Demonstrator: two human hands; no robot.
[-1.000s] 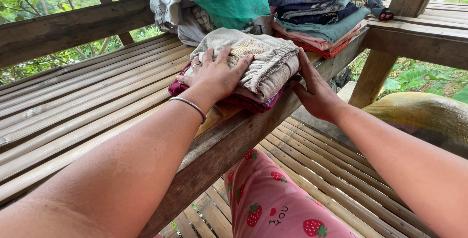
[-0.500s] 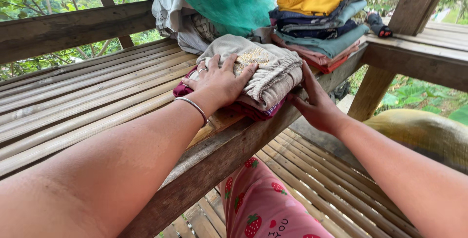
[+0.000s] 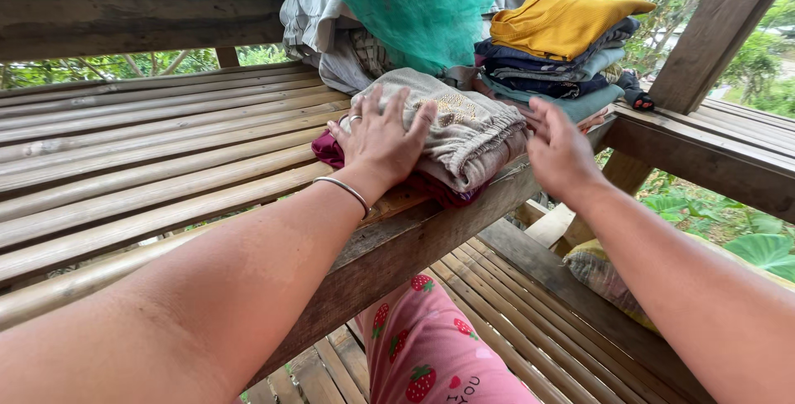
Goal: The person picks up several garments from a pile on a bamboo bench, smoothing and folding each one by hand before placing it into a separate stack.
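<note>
Head view: left hand [image 3: 379, 141] lay flat, fingers spread, on the folded beige cloth [image 3: 451, 122] at the bench [image 3: 149, 164] edge. Right hand [image 3: 559, 151] hovered open, empty, at its 3 o'clock side, just beside it.

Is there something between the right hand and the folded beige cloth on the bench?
Nothing visible. The right hand is open just beside the folded beige cloth, with only air between them. The left hand already presses flat on top of it.
</note>
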